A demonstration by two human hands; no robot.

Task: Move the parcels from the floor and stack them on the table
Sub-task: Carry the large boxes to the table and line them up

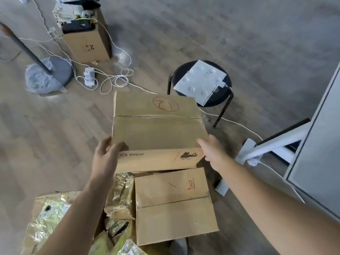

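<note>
One box is lifted, left hand and right hand gripping its near corners; a second box and foil packets lie on the floor.

Soft, even indoor light spreads across the pale wood floor, flat and slightly washed out, and every shadow is soft-edged. A dim shadow pools beneath the parcel between the left hand and the right hand, and another lies under the stool beyond the right hand. Foil wrapping just below the left hand throws bright glints. Print on the parcel's near side reads sharp, while the floor smears toward the top and left edges. Wide-angle distortion slants the worktop to the right of the right hand and tilts the lamp pole far beyond the left hand. Both forearms, nearest the lens, look soft.
</note>
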